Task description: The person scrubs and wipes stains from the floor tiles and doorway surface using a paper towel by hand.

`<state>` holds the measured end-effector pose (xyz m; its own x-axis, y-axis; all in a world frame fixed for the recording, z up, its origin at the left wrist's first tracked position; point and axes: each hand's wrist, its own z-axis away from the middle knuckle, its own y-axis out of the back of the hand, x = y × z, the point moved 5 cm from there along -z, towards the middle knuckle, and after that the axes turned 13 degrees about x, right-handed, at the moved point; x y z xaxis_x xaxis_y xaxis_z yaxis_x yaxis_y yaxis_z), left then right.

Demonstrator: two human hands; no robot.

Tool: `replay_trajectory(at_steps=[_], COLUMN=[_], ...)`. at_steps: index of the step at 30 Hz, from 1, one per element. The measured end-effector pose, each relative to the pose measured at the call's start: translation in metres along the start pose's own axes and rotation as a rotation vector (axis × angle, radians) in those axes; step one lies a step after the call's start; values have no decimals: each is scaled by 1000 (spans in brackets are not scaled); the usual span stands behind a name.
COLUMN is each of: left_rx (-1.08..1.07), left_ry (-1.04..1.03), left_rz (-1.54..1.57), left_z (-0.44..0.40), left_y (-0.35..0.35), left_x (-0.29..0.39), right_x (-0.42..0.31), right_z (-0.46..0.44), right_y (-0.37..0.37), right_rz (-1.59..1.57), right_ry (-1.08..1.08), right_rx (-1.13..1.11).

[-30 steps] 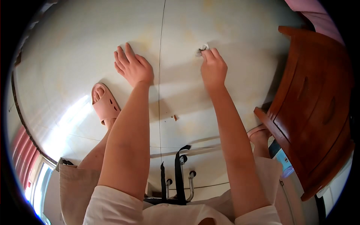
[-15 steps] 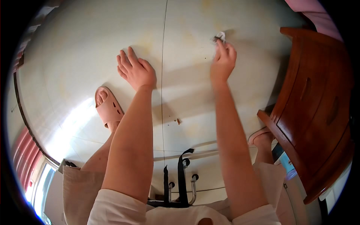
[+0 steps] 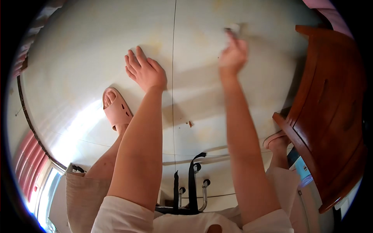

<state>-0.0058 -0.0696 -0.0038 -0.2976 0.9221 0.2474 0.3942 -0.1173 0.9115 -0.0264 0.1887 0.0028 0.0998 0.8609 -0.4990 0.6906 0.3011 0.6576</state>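
My left hand point(image 3: 147, 73) rests palm down on the pale tiled floor point(image 3: 198, 89), its fingers stretched out, left of a dark tile seam. Farther right, my right hand point(image 3: 234, 57) is closed and smeared by motion. At its fingertips is a crumpled white tissue point(image 3: 235, 27) with something dark on it, against the floor. A small brown scrap point(image 3: 190, 124) lies on the tiles between my forearms, with tiny dark specks near it.
A reddish-brown wooden cabinet point(image 3: 326, 101) stands on the right. My feet wear pink slippers point(image 3: 118, 112), one on each side. Black straps point(image 3: 192, 182) and metal legs with casters point(image 3: 205, 194) are below me. Pink fabric point(image 3: 332, 15) hangs at the upper right.
My right hand has moved slightly up and away with the tissue, now blurred. My left hand stays flat on the floor; the whole view has shifted a little to the right.
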Motion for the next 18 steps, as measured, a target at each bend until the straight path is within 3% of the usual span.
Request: replay_trajectory(at_steps=[1,3,4,7,8,9,11,13,15,16,17,18], left_rx=[4,5,5,-19,-20,-28,-32,-25,-28,-24,-24,-5], left_ry=[-4,-6,-3,-4,-13,-6,13,6,4,5,-1,-15], left_rz=[-4,2,9,35,34,30,20,35,33,29,36,29], left_z=[0,1,1,0,-1,-1,0,2,2,1,1,2], left_y=[0,-1,-2,-2,-2,-1,1,1,1,0,-1,-1], left_x=[0,-3,-4,-3,-2,0,0,2,1,1,0,-3], right_x=[-25,-74,-82,-57,-25,10,69,85,39,19,-13,-50], right_z=[19,65,93,96,73,49,-15,-27,1,46,87,115], right_y=[-14,-2,4,43,45,51,59,52,37,18,13,18], right_rz=[-37,-230,-183,-462,-559,-238,265,240,409,449,162,5], right_ry=[100,100,100,281,126,214,8,-95,35,237,209,-181], right_rx=[-17,-270,-366,-477,-414,-306,-264,-80,-135,-164,-196,-460])
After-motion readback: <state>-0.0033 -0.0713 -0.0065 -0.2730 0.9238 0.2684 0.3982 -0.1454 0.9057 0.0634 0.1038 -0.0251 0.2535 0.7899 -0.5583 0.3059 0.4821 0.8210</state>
